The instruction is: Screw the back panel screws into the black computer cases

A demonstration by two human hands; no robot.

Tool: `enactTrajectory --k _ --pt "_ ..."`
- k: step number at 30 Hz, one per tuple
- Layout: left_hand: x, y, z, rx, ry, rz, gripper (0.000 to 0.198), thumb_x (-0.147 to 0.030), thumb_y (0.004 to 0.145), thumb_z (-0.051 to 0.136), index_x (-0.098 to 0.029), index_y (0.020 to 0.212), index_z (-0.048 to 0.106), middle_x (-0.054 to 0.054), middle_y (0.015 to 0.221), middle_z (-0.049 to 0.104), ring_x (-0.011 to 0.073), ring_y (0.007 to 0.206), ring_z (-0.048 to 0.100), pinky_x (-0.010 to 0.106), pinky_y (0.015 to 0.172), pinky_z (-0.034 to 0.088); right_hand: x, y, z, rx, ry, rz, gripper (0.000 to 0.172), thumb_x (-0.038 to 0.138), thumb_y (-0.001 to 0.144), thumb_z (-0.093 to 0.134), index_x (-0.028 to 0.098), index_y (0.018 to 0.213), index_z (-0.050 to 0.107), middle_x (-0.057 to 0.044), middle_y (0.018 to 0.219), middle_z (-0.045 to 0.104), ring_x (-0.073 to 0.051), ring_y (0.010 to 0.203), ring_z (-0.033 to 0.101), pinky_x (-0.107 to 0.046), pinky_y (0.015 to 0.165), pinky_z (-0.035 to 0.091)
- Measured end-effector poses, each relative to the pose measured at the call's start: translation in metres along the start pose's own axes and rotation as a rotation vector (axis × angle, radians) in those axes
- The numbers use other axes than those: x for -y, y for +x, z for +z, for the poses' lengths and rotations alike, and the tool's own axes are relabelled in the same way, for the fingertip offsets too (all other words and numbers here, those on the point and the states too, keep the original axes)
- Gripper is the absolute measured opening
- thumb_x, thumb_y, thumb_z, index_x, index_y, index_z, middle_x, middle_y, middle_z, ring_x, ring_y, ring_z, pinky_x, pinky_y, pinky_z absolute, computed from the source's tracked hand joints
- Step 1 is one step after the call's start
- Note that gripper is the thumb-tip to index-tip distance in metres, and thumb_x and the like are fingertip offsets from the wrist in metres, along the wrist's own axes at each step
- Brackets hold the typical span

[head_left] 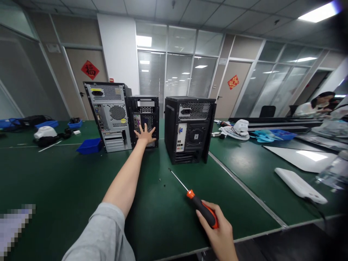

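Observation:
My left hand is stretched far forward with its fingers spread, in front of the back of a small black computer case; whether it touches the case I cannot tell. In my right hand is a black and orange screwdriver, its shaft pointing forward and left above the green table. Right of my left hand stands a black computer case with its ports facing me. A taller silver-backed computer case is on the left. Two tiny dark pieces, perhaps screws, lie on the table near the screwdriver tip.
A blue tray sits beside the tall case. At the right are a white fan, light-blue gloves, a flat white panel and a white box-like device with a cable. A person sits at the far right.

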State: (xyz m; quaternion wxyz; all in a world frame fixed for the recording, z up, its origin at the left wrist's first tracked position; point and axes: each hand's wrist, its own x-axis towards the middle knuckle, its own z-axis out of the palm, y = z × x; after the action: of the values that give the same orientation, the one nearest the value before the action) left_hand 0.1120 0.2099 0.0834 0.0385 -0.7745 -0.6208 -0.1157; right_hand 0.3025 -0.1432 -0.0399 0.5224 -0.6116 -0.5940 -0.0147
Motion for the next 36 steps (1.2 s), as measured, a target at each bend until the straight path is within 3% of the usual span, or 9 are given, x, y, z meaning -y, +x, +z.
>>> enactTrajectory --k 3,5,7,9,12,16,21,27,36 --pt "-0.002 -0.006 -0.004 -0.035 -0.070 0.008 0.071 -0.052 0.076 0.053 -0.036 0.139 0.024 0.010 0.151 0.004 0.0427 0.134 -0.009 0.073 0.092 0.005 0.000 -0.001 0.000 -0.007 0.012 0.029 0.023 0.037 0.077 0.058 0.020 0.092 0.058 -0.002 0.083 0.067 -0.013 0.070 0.065 -0.018 0.063 0.050" --pt "-0.006 -0.012 -0.009 -0.089 -0.181 0.031 0.063 -0.047 0.078 0.052 -0.030 0.136 0.035 0.012 0.148 0.021 0.0415 0.135 0.006 0.069 0.095 0.013 0.001 -0.002 0.000 -0.003 0.030 0.054 0.025 0.038 0.076 0.059 0.020 0.092 0.059 -0.002 0.083 0.067 -0.013 0.071 0.065 -0.019 0.063 0.050" --pt "-0.014 -0.019 -0.016 -0.127 -0.356 0.160 0.050 -0.041 0.082 0.049 -0.021 0.127 0.048 0.013 0.133 0.046 0.0312 0.127 0.036 0.051 0.102 0.028 0.002 -0.002 0.000 0.003 0.055 0.088 0.026 0.040 0.075 0.059 0.020 0.092 0.059 -0.003 0.083 0.067 -0.013 0.071 0.065 -0.020 0.064 0.051" --pt "-0.025 -0.026 -0.026 -0.187 -0.543 0.305 0.040 -0.035 0.083 0.048 -0.016 0.118 0.056 0.011 0.116 0.061 0.0215 0.111 0.054 0.035 0.098 0.038 0.002 -0.003 -0.001 0.000 0.083 0.134 0.029 0.042 0.074 0.060 0.019 0.092 0.059 -0.004 0.083 0.067 -0.014 0.072 0.065 -0.021 0.064 0.051" --pt "-0.046 -0.036 -0.046 -0.326 -0.784 0.388 0.038 -0.035 0.084 0.049 -0.016 0.116 0.056 0.009 0.109 0.064 0.0172 0.097 0.061 0.029 0.089 0.044 -0.001 -0.004 -0.001 -0.032 0.116 0.239 0.035 0.046 0.071 0.061 0.018 0.091 0.060 -0.005 0.083 0.067 -0.016 0.070 0.064 -0.024 0.063 0.051" --pt "-0.075 -0.046 -0.067 -0.452 -0.943 0.419 0.058 -0.039 0.078 0.058 -0.017 0.129 0.042 0.011 0.122 0.056 0.0197 0.099 0.060 0.034 0.089 0.046 -0.005 -0.005 -0.002 -0.089 0.183 0.387 0.043 0.049 0.064 0.066 0.017 0.093 0.060 -0.006 0.078 0.064 -0.016 0.060 0.059 -0.026 0.053 0.048" --pt "-0.098 -0.057 -0.052 -0.468 -0.887 0.441 0.075 -0.025 0.074 0.064 -0.018 0.139 0.028 0.011 0.138 0.041 0.0241 0.122 0.044 0.038 0.102 0.036 0.000 0.003 -0.006 -0.153 0.308 0.509 0.048 0.048 0.064 0.067 0.016 0.099 0.057 -0.002 0.070 0.060 -0.012 0.051 0.053 -0.025 0.047 0.044" --pt "-0.106 -0.065 -0.022 -0.450 -0.950 0.407 0.079 -0.015 0.078 0.055 -0.027 0.143 0.012 0.002 0.144 0.033 0.0213 0.128 0.037 0.040 0.105 0.034 0.003 0.045 -0.023 -0.279 0.123 0.253 0.039 0.045 0.068 0.065 0.019 0.095 0.059 -0.005 0.085 0.062 -0.017 0.072 0.059 -0.029 0.064 0.047" --pt "-0.104 -0.061 -0.018 -0.457 -0.903 0.401 0.079 -0.017 0.080 0.055 -0.030 0.143 0.010 0.001 0.141 0.037 0.0213 0.127 0.039 0.040 0.105 0.035 0.027 0.138 -0.041 -0.326 -0.223 -0.325 0.026 0.033 0.075 0.060 0.020 0.097 0.058 -0.004 0.087 0.065 -0.016 0.072 0.061 -0.027 0.066 0.047"
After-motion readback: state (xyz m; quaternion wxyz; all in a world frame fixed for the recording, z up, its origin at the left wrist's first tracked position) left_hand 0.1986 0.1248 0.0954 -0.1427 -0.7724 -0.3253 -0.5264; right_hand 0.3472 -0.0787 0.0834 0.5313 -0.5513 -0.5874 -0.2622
